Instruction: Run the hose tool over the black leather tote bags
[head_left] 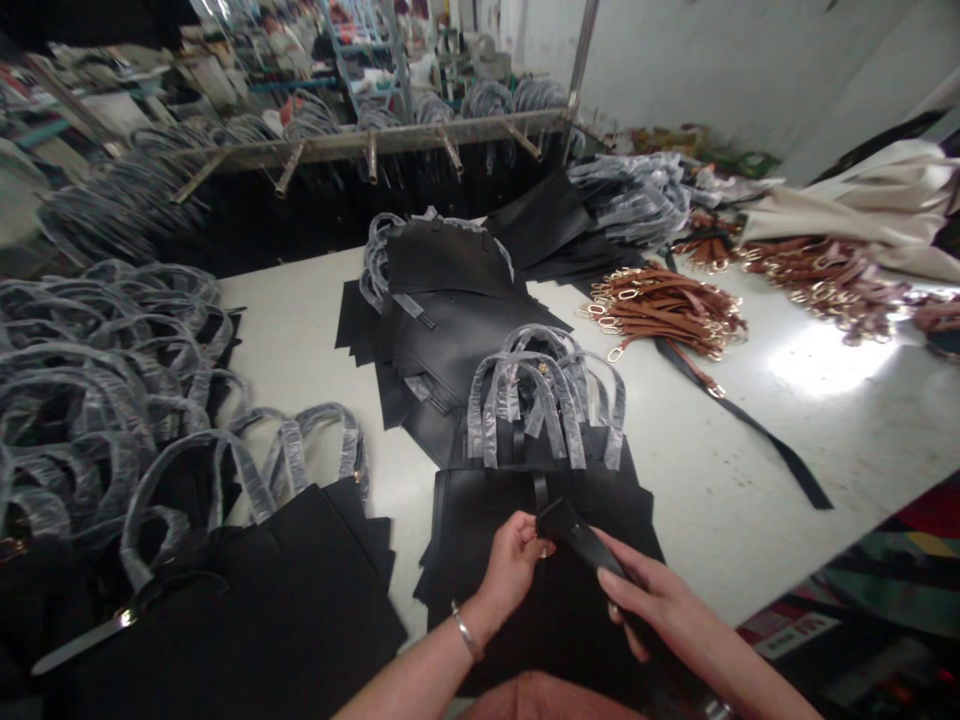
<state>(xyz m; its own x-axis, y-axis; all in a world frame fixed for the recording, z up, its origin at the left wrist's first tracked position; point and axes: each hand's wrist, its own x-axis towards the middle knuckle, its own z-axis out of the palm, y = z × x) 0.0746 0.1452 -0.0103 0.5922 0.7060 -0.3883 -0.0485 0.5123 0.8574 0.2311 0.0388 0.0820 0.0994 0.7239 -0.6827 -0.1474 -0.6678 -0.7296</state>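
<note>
A stack of black bags (480, 520) with plastic-wrapped handles (551, 390) lies in front of me. Over the top bag, my right hand (645, 590) is closed around a long black strap (581, 535), thumb on top. The strap slants up to the left, and its lower part runs under my forearm. At its upper end my left hand (517, 550) is pinched closed, with a small gold glint by the fingertips. What exactly sits between those fingers is hidden. A narrow black tab (541, 490) on the bag reaches down to this spot.
More black bags (300, 590) with wrapped handles pile up at left. Behind are flat black pieces (450, 255). Brown straps with gold clips (675, 310) and a loose black strap (772, 440) lie on the white table (847, 430) at right. A metal rack (345, 140) stands behind.
</note>
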